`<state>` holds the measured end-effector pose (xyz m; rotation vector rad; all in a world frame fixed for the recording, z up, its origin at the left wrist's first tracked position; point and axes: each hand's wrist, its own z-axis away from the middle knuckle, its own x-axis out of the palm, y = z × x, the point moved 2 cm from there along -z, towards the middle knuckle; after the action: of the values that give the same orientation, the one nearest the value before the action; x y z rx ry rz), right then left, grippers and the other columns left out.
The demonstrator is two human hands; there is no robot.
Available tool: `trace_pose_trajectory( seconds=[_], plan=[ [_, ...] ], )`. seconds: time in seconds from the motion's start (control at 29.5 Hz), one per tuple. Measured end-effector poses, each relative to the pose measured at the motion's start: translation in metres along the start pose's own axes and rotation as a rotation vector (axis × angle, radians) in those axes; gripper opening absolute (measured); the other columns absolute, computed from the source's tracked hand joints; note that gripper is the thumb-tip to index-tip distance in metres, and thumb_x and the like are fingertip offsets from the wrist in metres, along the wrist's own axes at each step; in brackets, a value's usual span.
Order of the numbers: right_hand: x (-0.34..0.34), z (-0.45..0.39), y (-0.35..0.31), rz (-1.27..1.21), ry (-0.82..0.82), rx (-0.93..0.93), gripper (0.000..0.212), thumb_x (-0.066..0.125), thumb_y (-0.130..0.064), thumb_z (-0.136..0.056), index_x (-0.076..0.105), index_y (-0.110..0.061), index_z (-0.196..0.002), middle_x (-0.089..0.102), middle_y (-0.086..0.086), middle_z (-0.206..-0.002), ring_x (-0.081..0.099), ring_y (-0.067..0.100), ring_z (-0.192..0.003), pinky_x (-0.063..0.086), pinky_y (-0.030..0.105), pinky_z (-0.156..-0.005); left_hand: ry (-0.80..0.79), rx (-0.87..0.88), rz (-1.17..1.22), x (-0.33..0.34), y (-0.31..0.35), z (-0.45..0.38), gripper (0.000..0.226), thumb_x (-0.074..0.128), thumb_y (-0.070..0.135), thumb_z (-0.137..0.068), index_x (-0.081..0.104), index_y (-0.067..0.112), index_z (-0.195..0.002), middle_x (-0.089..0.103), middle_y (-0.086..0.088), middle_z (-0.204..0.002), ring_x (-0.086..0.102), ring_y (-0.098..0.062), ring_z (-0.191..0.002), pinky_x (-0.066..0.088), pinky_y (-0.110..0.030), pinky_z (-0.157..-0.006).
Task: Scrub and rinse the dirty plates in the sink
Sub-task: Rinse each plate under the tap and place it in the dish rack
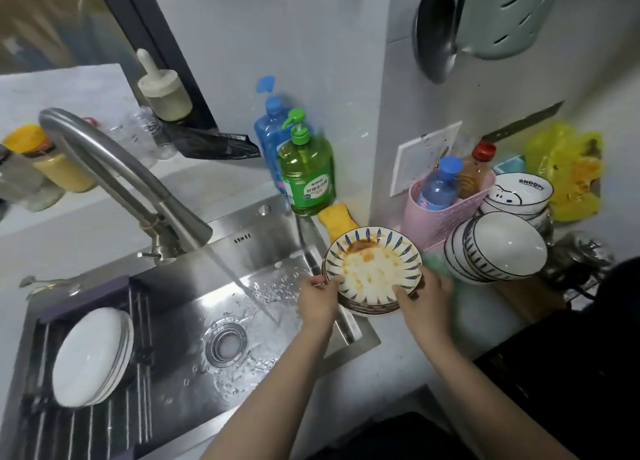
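Both hands on the plate stack. Left hand (317,298) grips the stack's left edge, fingers curled over the rim of the top plate (372,265). Right hand (424,293) grips the lower right edge, thumb on the rim, fingers underneath. Top plate: white, blue leaf pattern round the rim, smeared with orange sauce, tilted toward the camera. Under it more plates (367,308) of the same kind, count unclear. Stack sits over the right edge of the sink (242,231), where the steel rim meets the tabletop (464,316); cannot tell whether it rests there or is lifted.

Faucet (114,172) is running, stream hitting the basin left of the left hand, not touching the plates. Drain (225,344) mid-basin, water pooling round it. Clean white plates (91,357) stand on edge in the dark rack (90,425) on the sink's left side.

Behind the stack: yellow sponge (337,221), green soap bottle (306,179), blue bottle (272,127) behind that. Right of the stack: stacked bowls (498,250) lying on their sides, pink basket (446,214) holding two bottles, a cartoon-print bowl (519,191) beyond it.
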<state>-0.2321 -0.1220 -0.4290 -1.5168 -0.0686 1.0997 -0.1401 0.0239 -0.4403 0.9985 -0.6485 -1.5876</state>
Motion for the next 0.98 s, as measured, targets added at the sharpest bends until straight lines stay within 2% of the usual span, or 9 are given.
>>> trace_pose_trajectory(
  seconds=[0.07, 0.24, 0.34, 0.41, 0.51, 0.65, 0.78, 0.88, 0.98],
  plan=[
    [0.001, -0.004, 0.001, -0.022, -0.022, 0.021, 0.056, 0.075, -0.012, -0.078, 0.054, -0.01, -0.129, 0.046, 0.015, -0.124, 0.049, 0.028, -0.113, 0.044, 0.035, -0.096, 0.031, 0.019, -0.045, -0.001, 0.003, -0.002, 0.026, 0.074, 0.018, -0.08, 0.055, 0.008, -0.095, 0.059, -0.002, -0.082, 0.057, -0.021, -0.078, 0.047, -0.032, -0.076],
    [0.006, -0.013, 0.006, -0.061, -0.034, 0.093, 0.048, 0.075, -0.012, -0.075, 0.059, -0.01, -0.121, 0.054, 0.016, -0.115, 0.052, 0.033, -0.112, 0.046, 0.039, -0.095, 0.053, 0.092, -0.134, 0.003, 0.006, -0.012, 0.024, 0.075, 0.013, -0.079, 0.061, 0.009, -0.099, 0.058, 0.0, -0.078, 0.053, -0.015, -0.072, 0.041, -0.026, -0.064],
    [0.006, -0.015, 0.005, -0.101, -0.027, 0.105, 0.047, 0.073, -0.006, -0.076, 0.06, -0.011, -0.121, 0.049, 0.016, -0.118, 0.046, 0.027, -0.116, 0.039, 0.028, -0.097, 0.075, 0.105, -0.151, 0.005, 0.009, -0.017, 0.021, 0.075, 0.012, -0.08, 0.062, 0.011, -0.097, 0.06, -0.001, -0.082, 0.055, -0.016, -0.075, 0.042, -0.025, -0.068],
    [0.005, -0.013, 0.004, -0.116, -0.024, 0.107, 0.049, 0.071, -0.004, -0.077, 0.057, -0.011, -0.124, 0.043, 0.013, -0.122, 0.043, 0.024, -0.118, 0.036, 0.025, -0.096, 0.071, 0.043, -0.101, 0.006, 0.011, -0.021, 0.018, 0.077, 0.011, -0.078, 0.061, 0.011, -0.086, 0.061, -0.001, -0.077, 0.057, -0.017, -0.073, 0.048, -0.028, -0.07],
    [0.006, -0.012, 0.004, -0.164, -0.005, 0.105, 0.053, 0.07, -0.005, -0.078, 0.056, -0.014, -0.128, 0.037, 0.005, -0.119, 0.047, 0.028, -0.116, 0.041, 0.032, -0.1, 0.044, -0.062, 0.033, 0.007, 0.011, -0.026, 0.015, 0.075, 0.005, -0.078, 0.062, 0.01, -0.076, 0.062, -0.002, -0.073, 0.06, -0.021, -0.075, 0.052, -0.033, -0.079],
    [0.004, -0.011, 0.002, -0.196, 0.01, 0.073, 0.053, 0.07, -0.008, -0.08, 0.055, -0.017, -0.13, 0.034, 0.001, -0.118, 0.054, 0.032, -0.107, 0.047, 0.037, -0.096, 0.016, -0.067, 0.143, 0.006, 0.011, -0.029, 0.009, 0.072, 0.002, -0.082, 0.066, 0.004, -0.089, 0.066, -0.005, -0.078, 0.063, -0.024, -0.079, 0.053, -0.03, -0.073],
    [0.006, -0.006, -0.009, -0.283, 0.011, 0.038, 0.057, 0.068, -0.008, -0.083, 0.051, -0.023, -0.135, 0.041, 0.005, -0.125, 0.058, 0.025, -0.101, 0.046, 0.028, -0.089, -0.008, -0.055, 0.283, -0.005, 0.017, -0.028, 0.024, 0.071, 0.0, -0.081, 0.067, -0.004, -0.105, 0.071, -0.014, -0.092, 0.068, -0.03, -0.091, 0.055, -0.041, -0.089],
    [0.02, 0.0, -0.022, -0.441, -0.093, -0.01, 0.064, 0.064, -0.006, -0.085, 0.043, -0.033, -0.139, 0.058, -0.001, -0.128, 0.061, 0.018, -0.109, 0.052, 0.045, -0.093, -0.002, -0.027, 0.358, -0.028, 0.023, -0.023, 0.019, 0.068, -0.001, -0.083, 0.067, -0.004, -0.102, 0.07, -0.012, -0.085, 0.067, -0.025, -0.08, 0.057, -0.037, -0.081],
    [0.04, 0.007, -0.041, -0.582, -0.228, 0.034, 0.067, 0.057, -0.002, -0.09, 0.035, -0.035, -0.144, 0.061, -0.009, -0.125, 0.061, 0.011, -0.109, 0.056, 0.042, -0.085, 0.021, -0.012, 0.454, -0.061, 0.026, -0.021, 0.017, 0.064, -0.002, -0.086, 0.065, -0.003, -0.104, 0.069, -0.011, -0.086, 0.065, -0.02, -0.073, 0.057, -0.029, -0.068]
  ],
)
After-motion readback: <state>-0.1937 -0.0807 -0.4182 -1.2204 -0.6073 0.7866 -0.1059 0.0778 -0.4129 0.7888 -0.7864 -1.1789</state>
